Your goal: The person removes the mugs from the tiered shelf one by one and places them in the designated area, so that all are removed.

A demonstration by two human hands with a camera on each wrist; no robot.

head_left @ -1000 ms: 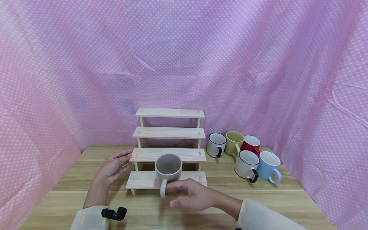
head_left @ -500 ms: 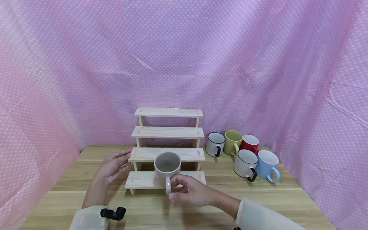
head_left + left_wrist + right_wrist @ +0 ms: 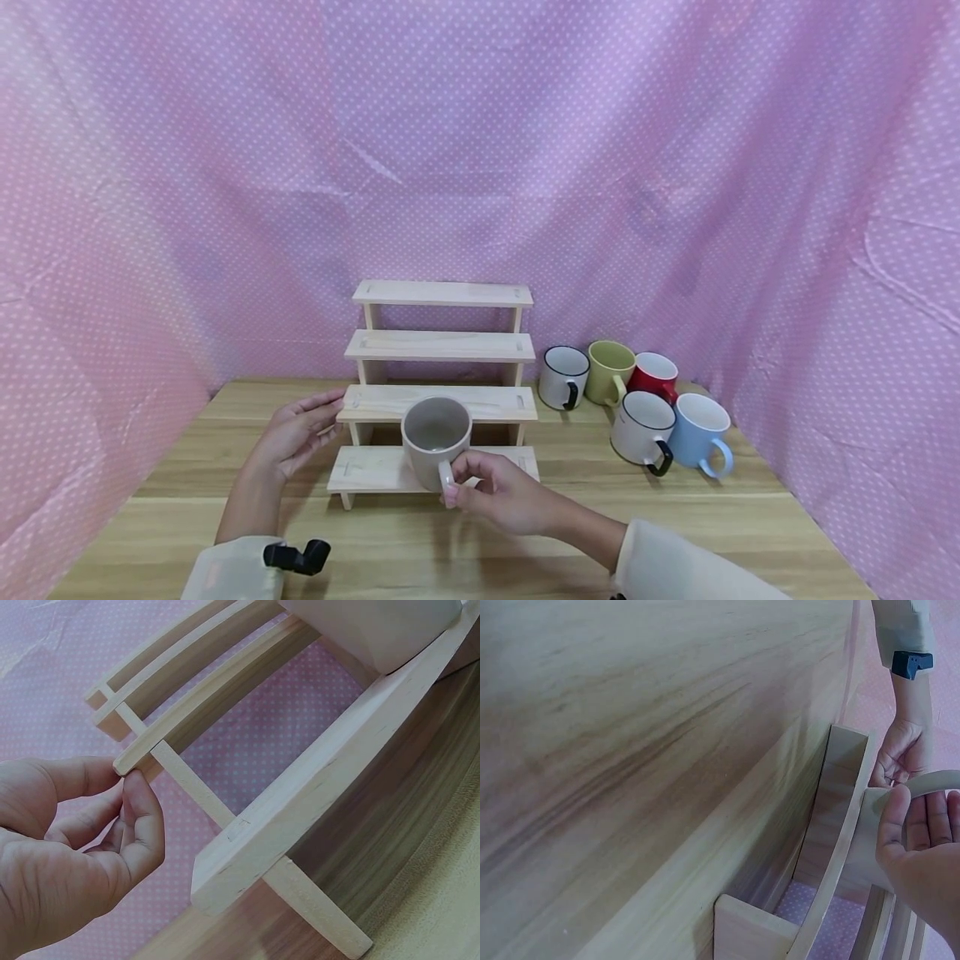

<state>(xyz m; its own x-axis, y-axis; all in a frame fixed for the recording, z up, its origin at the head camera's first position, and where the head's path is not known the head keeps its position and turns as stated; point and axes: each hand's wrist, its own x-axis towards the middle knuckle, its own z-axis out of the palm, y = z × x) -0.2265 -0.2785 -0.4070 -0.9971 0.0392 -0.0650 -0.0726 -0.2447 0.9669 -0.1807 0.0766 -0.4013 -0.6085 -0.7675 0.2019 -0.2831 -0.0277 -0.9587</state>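
Observation:
A light grey mug (image 3: 433, 435) stands on the lowest step of a four-tier wooden shelf (image 3: 375, 473), its handle toward the front right. My right hand (image 3: 501, 493) pinches that handle between thumb and fingers; in the right wrist view the thumb (image 3: 892, 829) lies against it. At the shelf's left side my left hand (image 3: 298, 429) pinches the end of the second step from the bottom. The left wrist view shows thumb and finger meeting on that board's corner (image 3: 129, 759). Part of the mug (image 3: 360, 630) shows at that view's top.
Right of the shelf, several mugs stand on the wooden table (image 3: 675, 533): a white black-rimmed one (image 3: 562, 382), a yellow-green one (image 3: 606, 379), a red one (image 3: 647, 379), another white one (image 3: 637, 433) and a light blue one (image 3: 693, 433). A pink dotted curtain (image 3: 450, 167) hangs behind.
The mug's handle has swung to the right as the mug turned on the lowest step. My right fingers have closed onto the handle. The left hand has stayed at the shelf.

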